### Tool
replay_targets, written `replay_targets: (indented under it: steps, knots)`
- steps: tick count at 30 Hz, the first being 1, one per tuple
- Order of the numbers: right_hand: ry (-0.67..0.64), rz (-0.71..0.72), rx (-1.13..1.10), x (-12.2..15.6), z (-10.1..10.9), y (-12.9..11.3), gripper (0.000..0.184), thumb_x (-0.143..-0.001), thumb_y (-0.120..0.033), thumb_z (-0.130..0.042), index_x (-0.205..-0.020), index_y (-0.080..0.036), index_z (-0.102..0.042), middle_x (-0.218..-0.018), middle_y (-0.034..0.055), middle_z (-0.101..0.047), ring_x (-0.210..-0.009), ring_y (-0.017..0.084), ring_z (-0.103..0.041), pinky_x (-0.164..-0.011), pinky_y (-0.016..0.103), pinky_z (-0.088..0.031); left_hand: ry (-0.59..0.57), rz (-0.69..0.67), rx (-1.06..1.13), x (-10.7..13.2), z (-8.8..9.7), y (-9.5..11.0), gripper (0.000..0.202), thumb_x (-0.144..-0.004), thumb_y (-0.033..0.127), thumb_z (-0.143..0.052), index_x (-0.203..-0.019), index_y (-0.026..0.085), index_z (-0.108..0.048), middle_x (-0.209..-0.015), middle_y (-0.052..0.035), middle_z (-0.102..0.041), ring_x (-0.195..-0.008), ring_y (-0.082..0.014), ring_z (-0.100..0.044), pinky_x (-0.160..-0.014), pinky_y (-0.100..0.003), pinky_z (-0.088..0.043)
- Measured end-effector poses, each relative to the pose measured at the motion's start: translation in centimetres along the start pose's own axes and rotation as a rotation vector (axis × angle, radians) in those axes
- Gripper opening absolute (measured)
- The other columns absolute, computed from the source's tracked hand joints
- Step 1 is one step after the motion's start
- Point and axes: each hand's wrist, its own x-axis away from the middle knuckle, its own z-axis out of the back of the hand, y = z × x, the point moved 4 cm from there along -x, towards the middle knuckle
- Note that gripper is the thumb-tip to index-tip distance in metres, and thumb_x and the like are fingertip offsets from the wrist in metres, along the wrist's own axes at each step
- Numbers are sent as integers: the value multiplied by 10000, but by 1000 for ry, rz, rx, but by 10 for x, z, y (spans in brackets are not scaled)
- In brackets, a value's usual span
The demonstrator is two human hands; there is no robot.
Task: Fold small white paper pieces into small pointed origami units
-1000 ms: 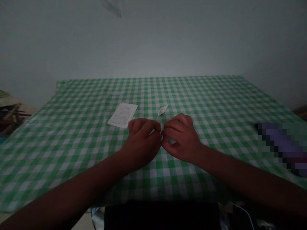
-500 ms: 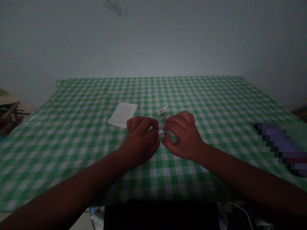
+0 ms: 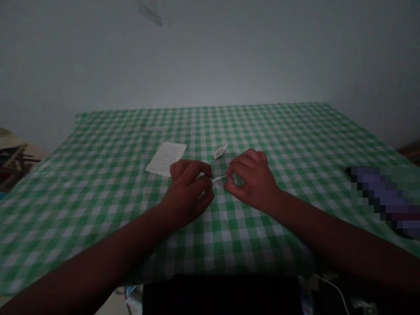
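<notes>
A small, narrow piece of white paper (image 3: 219,178) stretches between my two hands, just above the checked cloth. My left hand (image 3: 190,186) pinches its left end between thumb and fingers. At the right end, my right hand (image 3: 251,177) is closed in a pinch on the same paper. My fingers hide both ends. Beyond the hands lies a small folded paper piece (image 3: 220,151), pointed at its ends. A stack of printed paper sheets (image 3: 166,158) rests behind my left hand, its near corner close to the fingers.
A green and white checked tablecloth (image 3: 278,131) covers the table, which reaches back to a pale wall (image 3: 210,57). A blurred-out purple, dark-edged object (image 3: 382,192) lies at the right. Below the front edge hangs a white cable (image 3: 339,291).
My hands have moved slightly apart, and more of the white paper shows between them, now lying nearly level. The view has shifted a little.
</notes>
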Motion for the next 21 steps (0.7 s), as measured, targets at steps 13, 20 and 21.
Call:
replay_targets:
  steps: [13, 20, 21]
  knots:
    - [-26, 56, -162, 2, 9, 11, 173, -782, -218, -639, -953, -191, -647, -974, 55, -688, -924, 243, -576, -815, 431, -394, -21, -4, -49, 2, 3, -7, 60, -824, 142, -641, -795, 189, -617, -1033, -65, -648, -942, -238, -553, -834, -440, -364]
    - [-80, 62, -185, 2, 3, -5, 77, -851, -199, -603, -774, -201, -597, -777, 19, -644, -821, 207, -563, -771, 396, -398, 74, 8, -103, -1, 6, -7, 73, -820, 189, -679, -879, 194, -635, -1000, -65, -643, -880, -219, -555, -820, -429, -374]
    - [-73, 26, -191, 2, 2, -6, 93, -842, -190, -608, -753, -197, -582, -759, 21, -633, -800, 203, -561, -756, 389, -402, 109, 26, -113, -2, 8, -7, 84, -819, 197, -686, -884, 192, -633, -983, -64, -639, -869, -215, -554, -820, -426, -376]
